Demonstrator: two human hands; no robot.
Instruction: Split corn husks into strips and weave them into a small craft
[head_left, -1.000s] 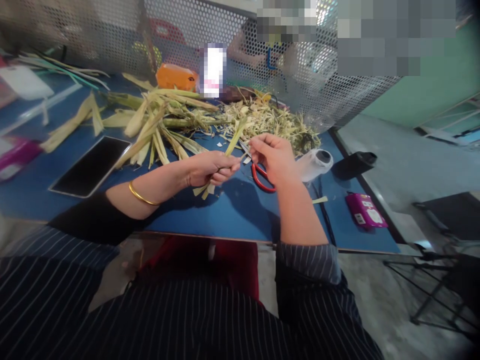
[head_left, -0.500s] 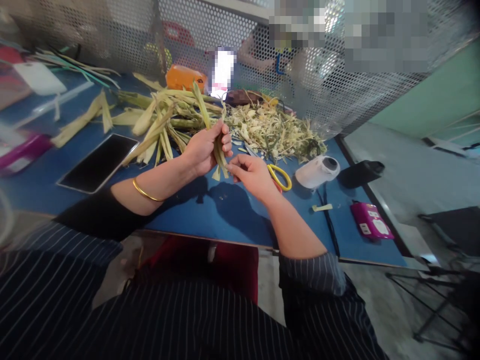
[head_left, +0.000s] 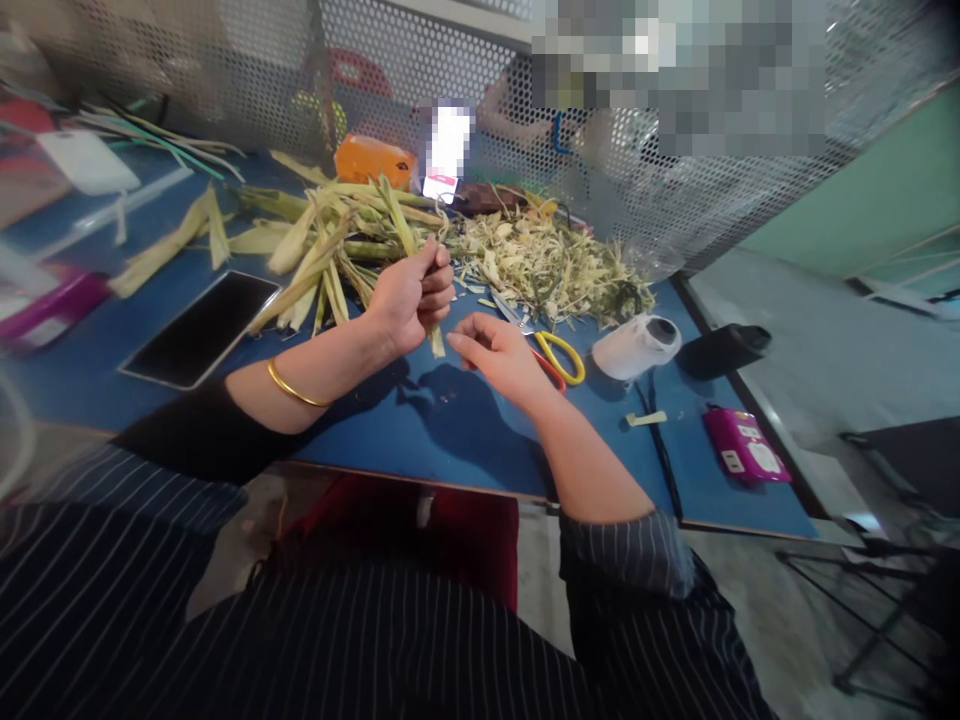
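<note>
My left hand [head_left: 412,295] is closed around a bundle of pale green corn husk strips [head_left: 397,215]. Their upper ends stick out above the fist, and a short cut end pokes out below it. Just to the right, my right hand [head_left: 495,355] hovers over the table with fingers loosely bent and thumb a little apart; nothing shows in it. It does not touch the husk. Close by on the table lie scissors [head_left: 564,357] with yellow and red handles, partly hidden by my right hand.
Behind the hands are loose corn husks [head_left: 300,240] and a heap of shredded husk [head_left: 547,260]. A phone [head_left: 201,328] lies left; a lit phone [head_left: 448,150] stands at the back. A white thread cone [head_left: 634,347], black cylinder [head_left: 724,350] and purple pack [head_left: 746,443] sit right. Perforated metal panel [head_left: 420,50] behind.
My right hand has come away from the lower end of the husk strips. My left fingers have curled tighter around them, and less of the strips shows below the fist.
</note>
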